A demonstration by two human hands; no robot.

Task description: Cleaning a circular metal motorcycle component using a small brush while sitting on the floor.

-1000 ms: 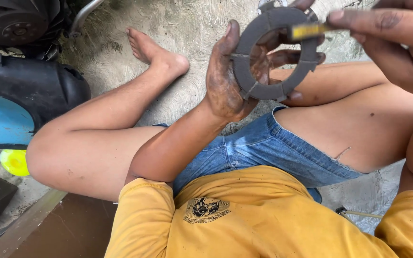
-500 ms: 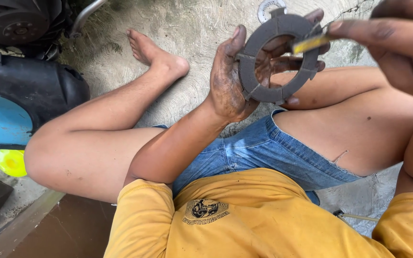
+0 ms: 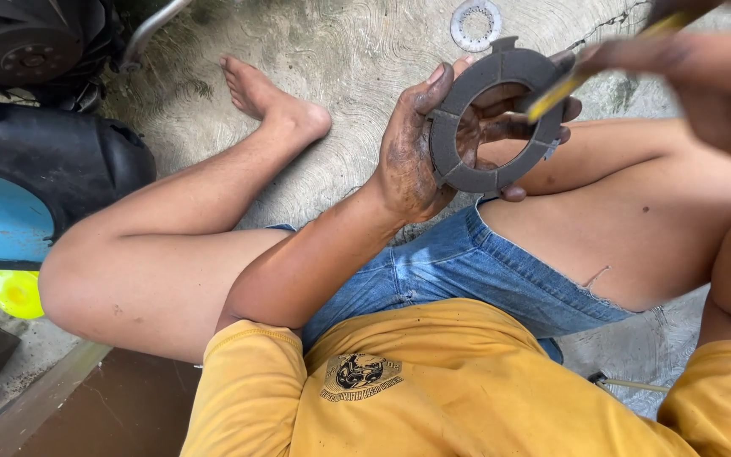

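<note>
Left grip: I see my left hand (image 3: 408, 161) closed around a dark grey friction ring (image 3: 494, 118), thumb up along its left rim, fingers behind and showing through the centre hole.
Right grip: my right hand (image 3: 704, 80) is blurred at the top right; it pinches a thin yellow-handled tool (image 3: 568, 80), fingers shut on it.
Ring position: held in the air above my right thigh, over the concrete floor (image 3: 340, 51).
Ring facing: its flat face turns towards me, tilted a little; small tabs stick out around the rim.
Tool axis: it runs slantwise, from upper right down to lower left, and its lower end meets the ring's upper right edge.
Containers: I can make out none near the hands.
Floor: a small toothed metal washer (image 3: 476, 24) lies flat beyond the ring, well apart from it.
Far left: a blue and black scooter body (image 3: 35, 186) stands beside my left knee.
</note>
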